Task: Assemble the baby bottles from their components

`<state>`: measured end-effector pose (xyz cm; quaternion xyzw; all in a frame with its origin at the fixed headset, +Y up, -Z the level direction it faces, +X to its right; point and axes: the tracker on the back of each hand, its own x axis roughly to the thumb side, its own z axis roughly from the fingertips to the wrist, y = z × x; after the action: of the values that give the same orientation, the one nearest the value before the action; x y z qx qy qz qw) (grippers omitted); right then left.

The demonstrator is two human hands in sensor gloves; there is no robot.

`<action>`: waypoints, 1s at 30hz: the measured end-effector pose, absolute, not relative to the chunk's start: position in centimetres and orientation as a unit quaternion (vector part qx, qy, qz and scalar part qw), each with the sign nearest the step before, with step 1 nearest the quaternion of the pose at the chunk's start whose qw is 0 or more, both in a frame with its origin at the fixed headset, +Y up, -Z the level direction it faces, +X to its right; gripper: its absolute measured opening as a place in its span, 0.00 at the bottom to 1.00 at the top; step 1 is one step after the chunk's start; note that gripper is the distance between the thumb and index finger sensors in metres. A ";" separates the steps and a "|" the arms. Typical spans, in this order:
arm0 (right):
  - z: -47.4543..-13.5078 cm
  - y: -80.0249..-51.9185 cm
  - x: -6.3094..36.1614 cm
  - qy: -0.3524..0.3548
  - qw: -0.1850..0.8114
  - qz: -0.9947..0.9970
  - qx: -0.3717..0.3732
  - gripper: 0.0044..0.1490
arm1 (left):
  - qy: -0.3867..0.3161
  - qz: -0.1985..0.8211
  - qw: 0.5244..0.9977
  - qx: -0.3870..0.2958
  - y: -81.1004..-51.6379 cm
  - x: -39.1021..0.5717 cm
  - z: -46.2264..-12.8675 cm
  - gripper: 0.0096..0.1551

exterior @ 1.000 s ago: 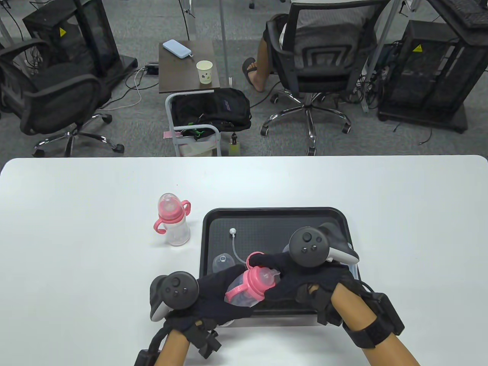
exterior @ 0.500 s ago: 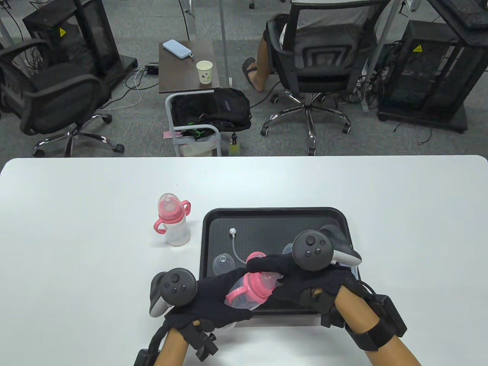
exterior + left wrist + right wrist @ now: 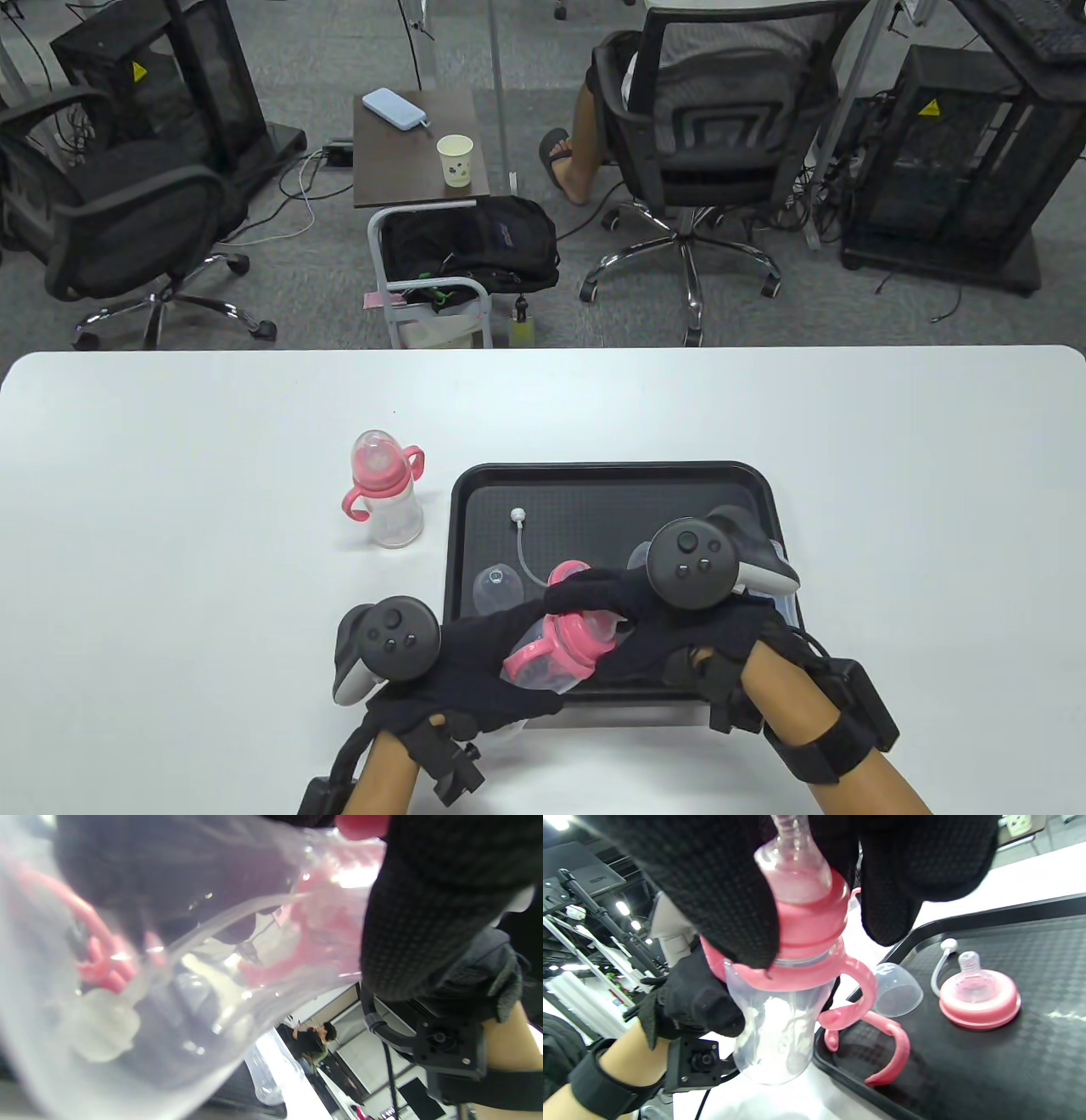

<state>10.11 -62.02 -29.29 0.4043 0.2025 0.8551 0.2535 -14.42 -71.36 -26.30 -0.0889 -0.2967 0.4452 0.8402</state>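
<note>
My left hand [image 3: 509, 632] grips the clear body of a baby bottle [image 3: 551, 658] tilted over the near edge of the black tray [image 3: 611, 474]. My right hand [image 3: 590, 598] grips its pink collar with the nipple [image 3: 806, 912] from above, fingers [image 3: 729, 899] wrapped around it. The pink handle ring sits under the collar [image 3: 797, 974]. The bottle body fills the left wrist view [image 3: 169, 993], with a straw inside. A finished bottle with pink handles and a clear cap [image 3: 386, 492] stands on the table left of the tray.
On the tray lie a clear cap [image 3: 496, 587], a straw with a white end [image 3: 519, 531], a second pink collar with nipple [image 3: 980, 999] and a loose pink handle ring [image 3: 888, 1056]. The white table [image 3: 170, 509] spreads around the tray.
My right hand has shifted slightly on the collar, its tracker moving a little. The bottle and my left hand stay almost in place.
</note>
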 end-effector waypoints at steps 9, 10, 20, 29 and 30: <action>-29.5 -62.8 10.1 0.232 0.272 0.849 0.390 0.51 | -0.298 0.432 0.845 -0.098 -71.4 -14.2 -26.3 0.60; -29.6 -62.9 10.2 0.227 0.269 0.854 0.383 0.52 | -0.296 0.432 0.846 -0.095 -71.4 -14.2 -26.3 0.60; -30.2 -63.9 11.0 0.243 0.273 0.867 0.338 0.55 | -0.288 0.423 0.856 -0.075 -71.3 -14.2 -26.1 0.60; -30.3 -64.3 11.5 0.270 0.287 0.838 0.378 0.51 | -0.308 0.430 0.841 -0.110 -71.4 -13.8 -26.2 0.60; -30.3 -64.3 11.5 0.267 0.283 0.840 0.378 0.51 | -0.307 0.430 0.842 -0.109 -71.4 -13.8 -26.2 0.60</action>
<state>11.52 -64.27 -30.29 0.3782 0.2675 0.8398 0.2831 -13.78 -71.36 -26.17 -0.1092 -0.3069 0.4304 0.8418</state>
